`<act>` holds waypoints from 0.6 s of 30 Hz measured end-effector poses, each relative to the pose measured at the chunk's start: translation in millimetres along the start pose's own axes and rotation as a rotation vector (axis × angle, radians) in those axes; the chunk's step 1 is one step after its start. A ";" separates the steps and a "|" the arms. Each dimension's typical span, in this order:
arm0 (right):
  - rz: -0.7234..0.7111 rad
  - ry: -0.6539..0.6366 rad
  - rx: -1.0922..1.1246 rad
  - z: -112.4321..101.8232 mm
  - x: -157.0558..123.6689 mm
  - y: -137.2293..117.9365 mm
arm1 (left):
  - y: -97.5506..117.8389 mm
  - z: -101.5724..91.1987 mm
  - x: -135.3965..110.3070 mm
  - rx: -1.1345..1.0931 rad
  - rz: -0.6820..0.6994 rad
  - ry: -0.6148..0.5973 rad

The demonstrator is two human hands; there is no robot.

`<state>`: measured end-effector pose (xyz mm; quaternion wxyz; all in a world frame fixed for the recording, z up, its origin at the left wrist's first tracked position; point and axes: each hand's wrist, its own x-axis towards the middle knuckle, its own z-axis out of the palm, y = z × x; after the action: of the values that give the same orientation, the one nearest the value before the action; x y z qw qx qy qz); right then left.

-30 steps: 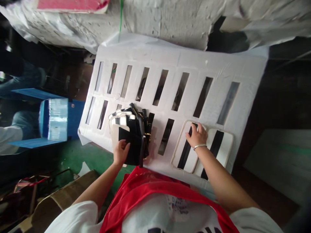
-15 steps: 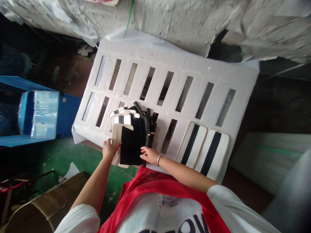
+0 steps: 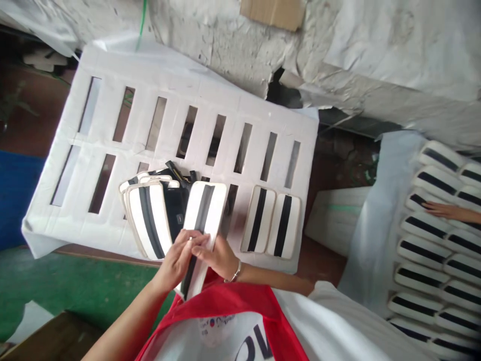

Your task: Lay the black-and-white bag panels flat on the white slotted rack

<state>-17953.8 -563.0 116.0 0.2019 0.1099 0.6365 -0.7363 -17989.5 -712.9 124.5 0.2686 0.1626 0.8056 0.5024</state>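
Note:
I hold a white wallet (image 3: 208, 205) with a black stripe down its middle, tilted in front of my apron at the near edge of the slatted white table. My left hand (image 3: 179, 258) grips its left side, fingers lying over the stripe. On the right side my right hand (image 3: 220, 255) is closed round it, thumb on the top face and the other fingers hidden underneath. Just left lies a fanned pile of similar wallets (image 3: 150, 215), with black parts and black straps showing. Two striped white wallets (image 3: 256, 220) rest side by side to the right.
The slatted table (image 3: 210, 93) is covered in white and has long open slots. Farther right, another covered surface (image 3: 370, 240) bears rows of striped white pieces, with another person's hand (image 3: 439, 209) on them. A rough, paper-covered ledge (image 3: 210, 35) runs behind.
The view has swung right, bringing the rows and the other person's hand into sight. My hands have left the black panel at the pile and now hold a striped white wallet close to me.

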 end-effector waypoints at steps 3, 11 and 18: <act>0.132 0.399 -0.058 -37.4 -12.9 -4.9 | 4.2 22.2 22.0 -0.155 0.108 -0.071; 0.242 0.612 0.207 -132.0 -35.9 27.8 | -43.3 62.4 47.2 -0.386 -0.248 -0.097; 0.404 0.621 0.409 -124.8 -26.3 45.5 | -49.9 106.3 36.4 -0.758 -0.647 -0.330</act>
<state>-17922.3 -441.3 65.6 0.1149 0.4871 0.4734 -0.7249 -17954.9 -638.9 32.6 0.5733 -0.1264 0.5232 0.6178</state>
